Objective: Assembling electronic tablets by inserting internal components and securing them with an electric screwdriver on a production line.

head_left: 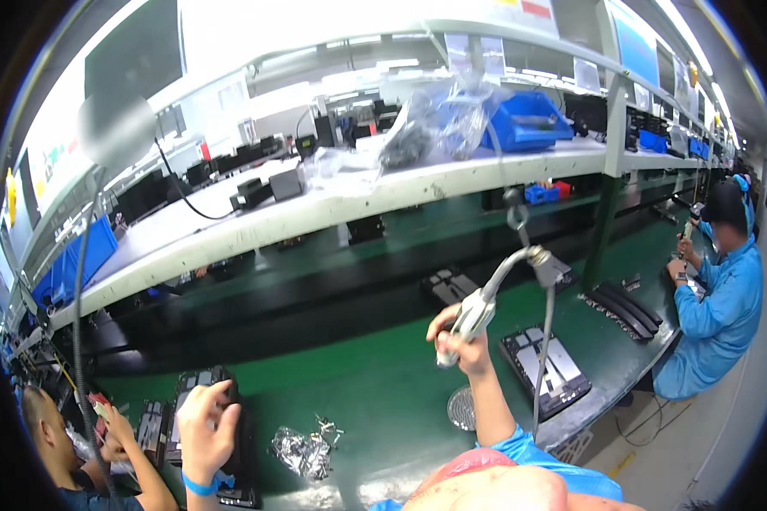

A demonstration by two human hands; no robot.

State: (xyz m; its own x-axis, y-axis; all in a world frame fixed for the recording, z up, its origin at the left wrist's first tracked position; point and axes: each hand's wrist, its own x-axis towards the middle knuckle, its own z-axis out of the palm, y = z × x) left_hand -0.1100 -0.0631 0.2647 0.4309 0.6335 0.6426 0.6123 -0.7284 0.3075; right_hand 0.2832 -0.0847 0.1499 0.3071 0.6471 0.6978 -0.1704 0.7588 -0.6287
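Note:
My right hand (460, 345) is wrapped round a whitish electric screwdriver (475, 313), raised above the green bench. The tool's tip points down and to the left, and a bent cable leaves its upper end. My left hand (204, 426), with a blue wrist strap (199, 488), hovers over a black flat device (240, 460) at the lower left. Its fingers are bent, thumb and forefinger apart, with nothing visible between them. Between my hands a clear plastic bag (302, 451) lies with small screws spilling beside it. A round metal dish (462, 409) sits by my right forearm.
Another black device with silver panels (545, 370) lies right of my right arm. Curved black parts (624, 311) are stacked farther right. A white shelf (383, 192) carries a blue bin (528, 121). Co-workers sit at the left (51, 434) and right (720, 289).

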